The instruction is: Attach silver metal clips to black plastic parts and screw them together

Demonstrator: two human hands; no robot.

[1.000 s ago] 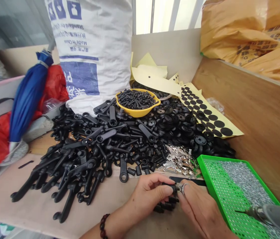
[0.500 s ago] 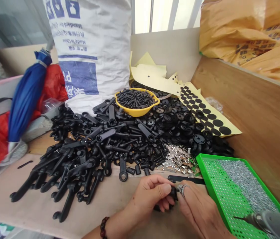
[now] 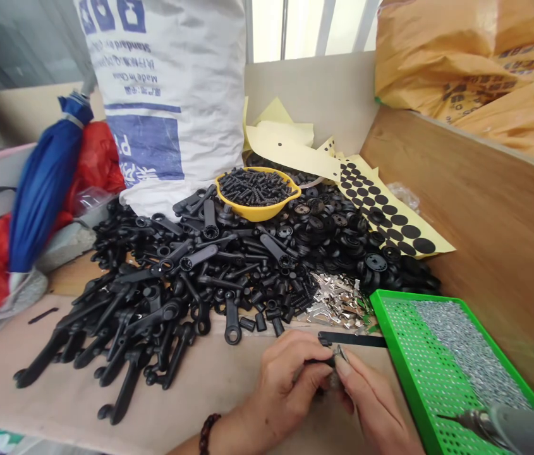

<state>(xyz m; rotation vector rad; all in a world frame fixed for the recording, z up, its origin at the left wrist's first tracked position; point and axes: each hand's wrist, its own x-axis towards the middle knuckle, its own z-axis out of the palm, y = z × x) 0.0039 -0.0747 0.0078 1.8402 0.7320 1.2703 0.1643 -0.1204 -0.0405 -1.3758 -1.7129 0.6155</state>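
My left hand (image 3: 290, 379) is closed around a black plastic part (image 3: 316, 363), which is mostly hidden by the fingers. Beside it, my right hand (image 3: 366, 392) pinches a small metal piece (image 3: 339, 352) against that part, and the fingertips of both hands nearly meet. Just behind the hands lies a flat black strip (image 3: 356, 340). Shiny metal clips (image 3: 337, 300) are heaped beyond it. Black plastic arms (image 3: 129, 316) spread over the table to the left of my hands.
A green perforated tray (image 3: 437, 354) of small screws is at the right, with a power screwdriver (image 3: 508, 426) over its near end. Behind stand a yellow bowl (image 3: 260, 212), black discs (image 3: 342, 234), a white sack (image 3: 176, 76), dotted yellow sheets (image 3: 402, 208) and a wooden side panel (image 3: 475, 202).
My left hand has turned over the black part, its fingers now wrapped further round it. My right hand has shifted its grip, and a metal piece now shows at its fingertips. The view has moved slightly.
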